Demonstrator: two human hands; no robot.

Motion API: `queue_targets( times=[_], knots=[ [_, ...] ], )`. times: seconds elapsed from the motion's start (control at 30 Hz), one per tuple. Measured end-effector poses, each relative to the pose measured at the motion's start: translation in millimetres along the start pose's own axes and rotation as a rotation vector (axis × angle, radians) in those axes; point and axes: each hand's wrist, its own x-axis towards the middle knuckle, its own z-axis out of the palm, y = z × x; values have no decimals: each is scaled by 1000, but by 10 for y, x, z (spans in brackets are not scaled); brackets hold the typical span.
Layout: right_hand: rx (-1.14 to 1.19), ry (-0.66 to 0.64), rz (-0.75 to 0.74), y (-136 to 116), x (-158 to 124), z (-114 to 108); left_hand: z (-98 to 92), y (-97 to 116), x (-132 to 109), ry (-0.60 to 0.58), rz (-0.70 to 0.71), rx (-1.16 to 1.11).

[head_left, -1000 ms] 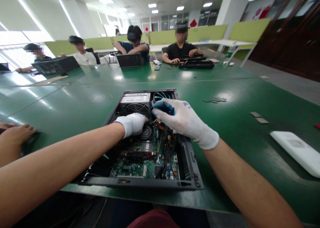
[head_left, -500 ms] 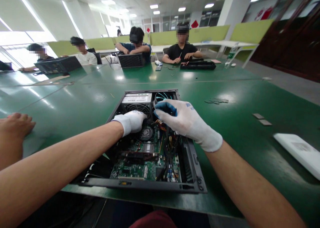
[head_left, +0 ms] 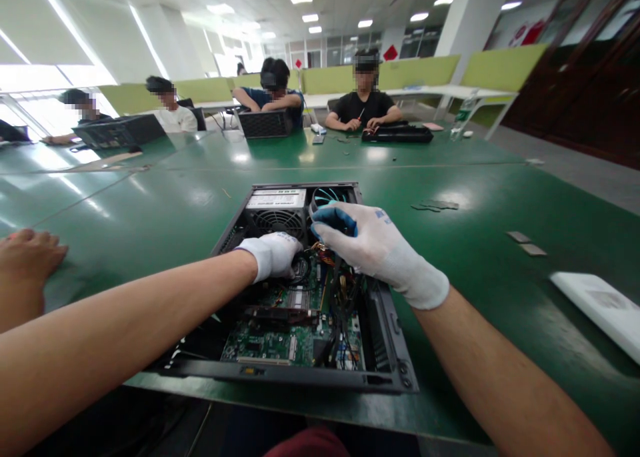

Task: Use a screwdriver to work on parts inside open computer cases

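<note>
An open computer case [head_left: 393,340] lies flat before me, its green motherboard [head_left: 270,342] showing. My left hand [head_left: 277,253], in a white glove, reaches inside below the power supply [head_left: 277,213]. Its fingers are curled, with the tips hidden near a black cable loop [head_left: 301,268]. My right hand [head_left: 367,237], gloved in white with blue inner fingers, is bent into a pinch at the near edge of a fan with teal blades [head_left: 330,196]. What lies between those fingertips I cannot make out. Below it run bundled cables [head_left: 343,297].
Dark thin scraps [head_left: 435,205], two small grey pieces [head_left: 525,243] and a white flat device [head_left: 597,310] lie to the right on the green table [head_left: 480,257]. Another person's hand [head_left: 33,253] rests at the left. Across the table, several people sit with computer cases [head_left: 265,122].
My left hand has moved slightly right and towards me, now covering the processor socket that showed before. The right hand has kept its place beside the fan. The view has shifted a little.
</note>
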Motion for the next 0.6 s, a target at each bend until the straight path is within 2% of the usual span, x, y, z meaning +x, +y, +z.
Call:
queue_targets(
  times=[0.37,0.6],
  knots=[
    [-27,-4,-23,0,6,-7,60,12,19,-34,67,42],
    [-39,-7,-21,-6,4,-12,36,43,-1,-56,63,64]
  ],
)
